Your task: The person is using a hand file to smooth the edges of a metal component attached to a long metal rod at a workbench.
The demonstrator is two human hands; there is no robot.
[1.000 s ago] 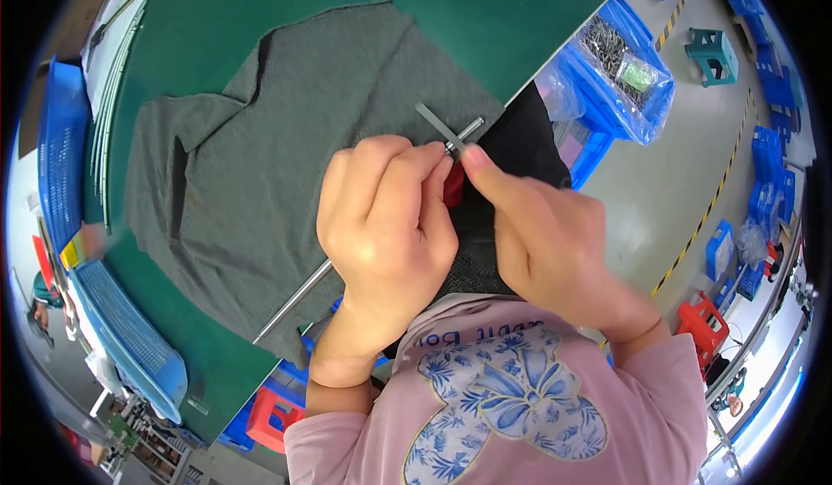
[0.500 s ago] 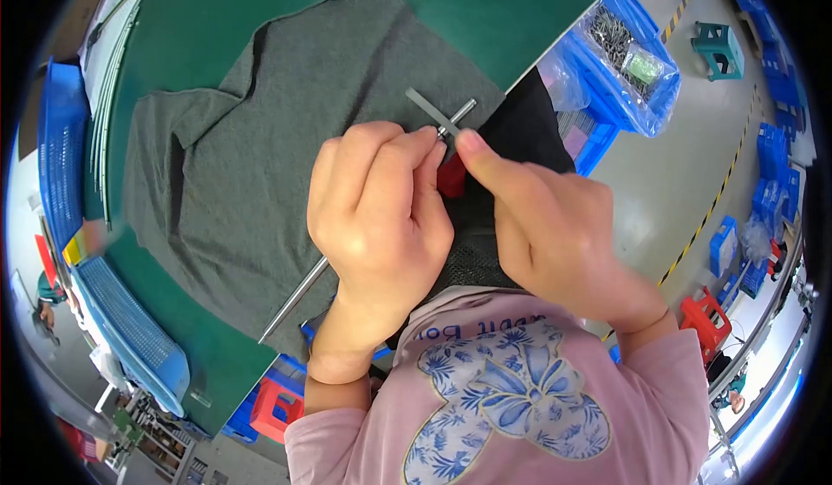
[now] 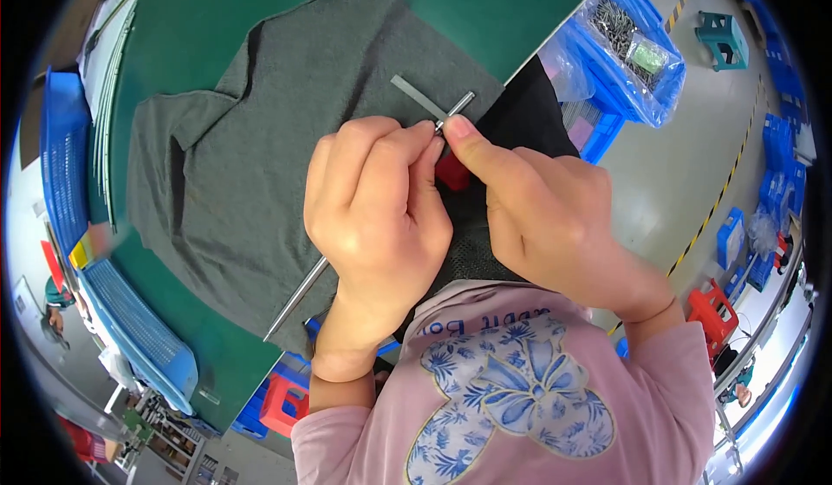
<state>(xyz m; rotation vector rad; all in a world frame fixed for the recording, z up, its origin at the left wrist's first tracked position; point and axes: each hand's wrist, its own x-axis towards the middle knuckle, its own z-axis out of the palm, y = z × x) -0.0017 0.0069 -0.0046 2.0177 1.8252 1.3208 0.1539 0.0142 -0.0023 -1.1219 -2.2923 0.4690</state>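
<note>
Grey cloth (image 3: 260, 164) lies soft and matt, a fine knit with a slightly fuzzy face, over a smooth, matt green table (image 3: 520, 8). A thin metal strip (image 3: 416, 93) shows a dull brushed grey; the slim rod (image 3: 299, 299) crossing under the left hand (image 3: 373, 216) gleams brighter, polished steel. A red piece (image 3: 452, 171) between the hands looks like glossy plastic. Blue plastic bins (image 3: 641, 43) sit wrapped in shiny clear film. The pink sleeve (image 3: 676, 381) is soft cotton.

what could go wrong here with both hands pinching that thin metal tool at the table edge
The thin metal tool is pinched between the left hand and right hand right at the edge of the green table; it may slip and fall. The grey cloth overhangs that edge and might slide.
</note>
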